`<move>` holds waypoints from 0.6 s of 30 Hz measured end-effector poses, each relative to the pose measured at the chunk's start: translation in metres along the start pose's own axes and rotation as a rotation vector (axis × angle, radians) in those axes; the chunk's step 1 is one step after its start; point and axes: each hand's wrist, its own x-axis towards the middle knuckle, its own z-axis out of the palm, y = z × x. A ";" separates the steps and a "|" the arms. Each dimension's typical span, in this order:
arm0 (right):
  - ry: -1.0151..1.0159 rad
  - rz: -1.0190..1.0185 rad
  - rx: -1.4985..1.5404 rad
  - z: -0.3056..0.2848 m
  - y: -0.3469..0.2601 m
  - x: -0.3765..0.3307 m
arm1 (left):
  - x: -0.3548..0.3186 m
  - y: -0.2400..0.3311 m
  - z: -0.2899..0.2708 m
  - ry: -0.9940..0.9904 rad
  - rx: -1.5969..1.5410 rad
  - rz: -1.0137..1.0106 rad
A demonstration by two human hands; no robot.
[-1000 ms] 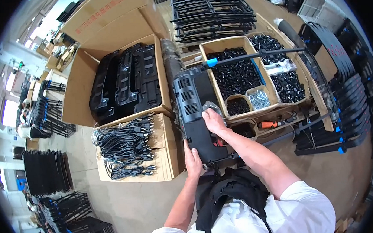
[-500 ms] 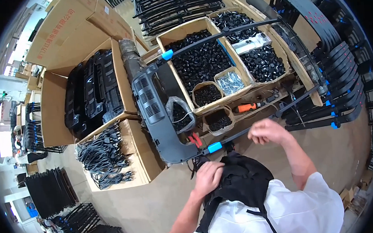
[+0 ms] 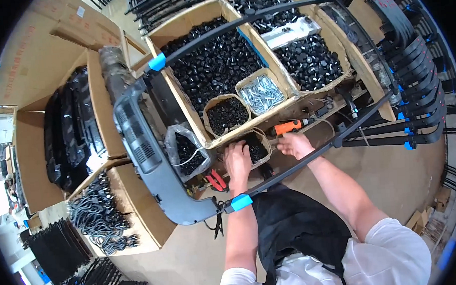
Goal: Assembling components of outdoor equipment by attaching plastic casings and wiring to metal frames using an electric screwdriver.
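My left hand reaches over the near bar of a black tubular frame. Its fingers are stretched out at the left rim of a small cardboard box of tiny black parts, and nothing shows in them. My right hand, also past that bar, is loosely open just below an orange-handled power screwdriver, apart from it as far as I can see. Joined to the frame's left end is a dark grey plastic housing with vent slots. Blue tape wraps the near bar.
A divided wooden tray holds black plastic parts, silver screws and small black screws. Red-handled pliers lie beside a plastic bag. Cartons with black housings and cables stand left. Curved black frames are stacked right.
My left hand has gone from the apron up over the bar to the small box. My right hand has moved forward and left, below the screwdriver, and its fingers have loosened. The view has shifted.
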 end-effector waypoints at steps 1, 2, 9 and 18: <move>-0.009 -0.027 0.097 0.000 -0.004 0.015 | 0.010 0.003 0.005 -0.022 0.062 0.032; 0.059 -0.042 0.108 -0.008 -0.007 0.030 | 0.014 0.013 0.011 -0.108 0.049 0.052; 0.337 -0.091 -0.181 0.030 -0.018 0.066 | 0.028 0.034 0.009 -0.450 0.283 -0.019; -0.028 -0.060 0.263 -0.031 -0.035 0.045 | 0.025 -0.003 0.022 -0.439 -0.022 -0.078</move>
